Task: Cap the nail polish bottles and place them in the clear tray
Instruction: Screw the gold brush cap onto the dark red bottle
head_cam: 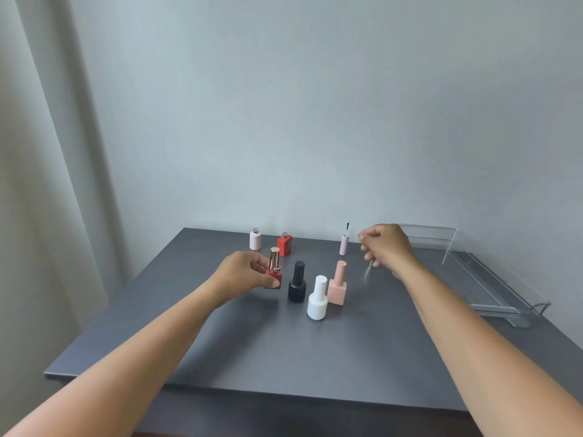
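Bottles: four capped bottles [274,261] [297,287] [317,302] [337,290], two uncapped bottles [255,241] [284,245]; one clear tray [467,279].

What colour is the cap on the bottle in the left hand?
The cap is rose gold, on a dark red bottle; head view.

Black bottle [297,282], white bottle [317,298] and pink bottle [337,283] stand capped at centre; gold-capped dark red bottle [273,274] at their 9 o'clock; uncapped pale bottle [255,240] and red bottle [285,245] at 11; lilac cap [344,244], brush up, at 1; blurred brush [368,273] at 2; clear tray [467,279] at 3
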Tool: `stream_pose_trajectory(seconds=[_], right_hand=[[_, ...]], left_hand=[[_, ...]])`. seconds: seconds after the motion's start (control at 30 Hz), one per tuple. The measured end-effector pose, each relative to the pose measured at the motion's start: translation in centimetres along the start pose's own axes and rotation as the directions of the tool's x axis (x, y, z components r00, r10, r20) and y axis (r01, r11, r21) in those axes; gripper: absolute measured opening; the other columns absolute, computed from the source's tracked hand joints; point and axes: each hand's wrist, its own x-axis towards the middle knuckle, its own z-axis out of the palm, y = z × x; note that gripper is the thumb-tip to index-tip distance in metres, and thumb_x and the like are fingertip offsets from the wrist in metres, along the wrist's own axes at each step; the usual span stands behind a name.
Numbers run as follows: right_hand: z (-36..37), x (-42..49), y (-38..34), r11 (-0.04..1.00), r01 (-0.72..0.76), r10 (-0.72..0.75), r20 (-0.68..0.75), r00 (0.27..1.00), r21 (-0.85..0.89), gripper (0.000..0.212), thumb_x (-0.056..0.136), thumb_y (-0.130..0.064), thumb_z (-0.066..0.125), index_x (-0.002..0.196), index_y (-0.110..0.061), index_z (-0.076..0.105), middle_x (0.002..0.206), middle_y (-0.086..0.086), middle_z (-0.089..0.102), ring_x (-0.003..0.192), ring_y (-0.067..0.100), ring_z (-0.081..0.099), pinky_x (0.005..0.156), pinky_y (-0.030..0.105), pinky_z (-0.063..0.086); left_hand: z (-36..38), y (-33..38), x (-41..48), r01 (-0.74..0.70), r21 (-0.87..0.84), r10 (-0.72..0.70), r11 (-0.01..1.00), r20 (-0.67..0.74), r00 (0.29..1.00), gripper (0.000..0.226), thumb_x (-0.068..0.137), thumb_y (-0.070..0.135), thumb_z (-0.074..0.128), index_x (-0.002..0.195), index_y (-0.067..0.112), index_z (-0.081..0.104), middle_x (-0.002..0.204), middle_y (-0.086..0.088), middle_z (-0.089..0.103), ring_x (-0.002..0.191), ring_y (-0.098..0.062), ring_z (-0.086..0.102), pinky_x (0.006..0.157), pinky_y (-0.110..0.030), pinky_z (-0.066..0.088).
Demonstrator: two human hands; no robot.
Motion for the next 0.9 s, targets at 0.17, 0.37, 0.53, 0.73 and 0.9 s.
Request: stream_pose_trajectory(seconds=[0.17,0.37,0.53,0.73,0.9], right_hand=[[2.6,1.1,1.2,0.993,-0.042,0.046,0.03,0.999,-0.109,0.01,0.087,-0.012,0.056,0.083,-0.018,0.064,0.069,0.005,0.068,0.044,0.015,0.062,0.042,0.025,0.047],[5.4,2.5,1.5,0.982,-0.091,0.094,0.012,0.995,-0.164,0.033,0.088,-0.02,0.059,0.119,-0.015,0.051,0.087,0.01,0.07,0.048,0.019,0.064,0.043,0.031,0.053],[6.5,3.9,1.9,0.975,-0.124,0.125,-0.008,0.992,-0.186,0.023,0.085,-0.026,0.058,0.102,-0.016,0.047,0.073,0.007,0.069,0.06,0.024,0.071,0.049,0.037,0.059],[7.5,4.9,2.5,0.975,-0.123,0.12,-0.03,0.992,-0.183,0.01,0.085,-0.019,0.048,0.085,-0.011,0.053,0.078,0.013,0.069,0.035,0.024,0.061,0.038,0.028,0.051],[7.4,4.8,2.5,0.971,-0.105,0.101,-0.032,0.994,-0.215,0.018,0.09,-0.02,0.043,0.089,-0.008,0.057,0.075,0.014,0.071,0.036,0.026,0.062,0.037,0.024,0.047]], left_hand=[[0.9,-1.0,0.6,-0.008,0.078,0.009,0.997,-0.011,1.0,0.025,0.063,0.025,0.092,0.081,0.026,0.074,0.068,0.011,0.067,0.064,-0.006,0.059,0.063,-0.023,0.043],[1.3,-1.5,1.1,-0.02,0.114,0.021,0.993,-0.011,1.0,0.025,0.064,0.027,0.091,0.081,0.028,0.072,0.075,0.008,0.073,0.067,-0.006,0.061,0.07,-0.027,0.05],[1.4,-1.8,1.1,-0.038,0.115,0.037,0.993,0.011,0.999,0.026,0.064,0.029,0.09,0.081,0.029,0.071,0.08,0.006,0.075,0.07,-0.007,0.064,0.075,-0.031,0.053],[0.7,-1.7,1.1,-0.034,0.073,0.026,0.997,0.104,0.994,0.033,0.064,0.024,0.092,0.09,0.03,0.073,0.09,0.004,0.076,0.077,-0.008,0.067,0.087,-0.035,0.055],[-0.8,-1.5,1.5,0.008,0.02,-0.013,1.0,0.23,0.973,0.041,0.074,0.006,0.082,0.103,0.032,0.07,0.106,-0.006,0.069,0.081,-0.014,0.066,0.08,-0.032,0.057]])
